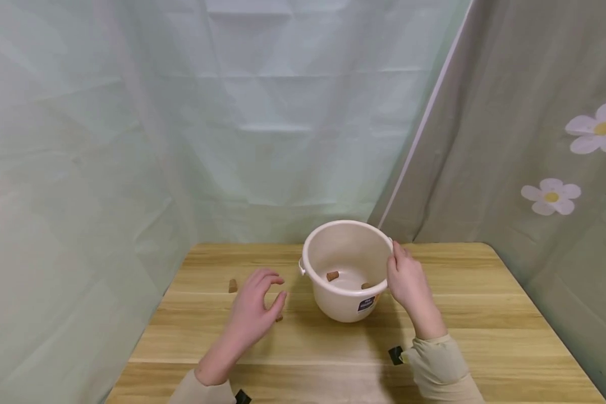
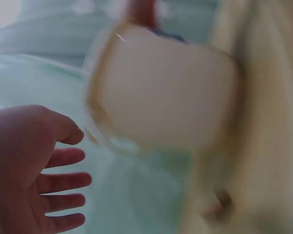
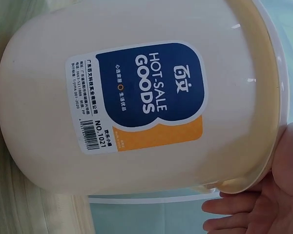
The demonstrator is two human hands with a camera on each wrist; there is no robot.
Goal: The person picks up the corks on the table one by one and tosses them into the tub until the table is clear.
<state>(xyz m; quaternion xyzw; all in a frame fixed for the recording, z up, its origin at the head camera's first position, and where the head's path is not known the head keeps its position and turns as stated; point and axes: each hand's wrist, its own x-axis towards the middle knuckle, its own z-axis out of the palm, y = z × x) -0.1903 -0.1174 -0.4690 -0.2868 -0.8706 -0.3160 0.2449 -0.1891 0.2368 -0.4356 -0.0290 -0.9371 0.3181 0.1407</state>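
Observation:
A cream plastic bucket [image 1: 329, 303] stands upright on the wooden table, tilted little if at all. My right hand [image 1: 408, 280] grips its rim on the right side; the right wrist view shows fingers [image 3: 229, 222] beneath the rim, beside the label [image 3: 151, 87]. Inside the bucket lie a brown cork stopper [image 1: 332, 276] and a second stopper [image 1: 367, 285], partly covered by the rim. My left hand [image 1: 252, 308] hovers left of the bucket with relaxed, parted fingers and nothing in them. Near it on the table are a cork stopper [image 1: 233, 286] and another stopper [image 1: 279, 318], mostly hidden by the thumb.
The wooden table [image 1: 485, 348] has its back edge against a pale green curtain [image 1: 283, 140]. To the right hangs a grey-green curtain with white flowers [image 1: 550, 196]. A handle joint [image 1: 302, 268] sticks out at the bucket's left rim.

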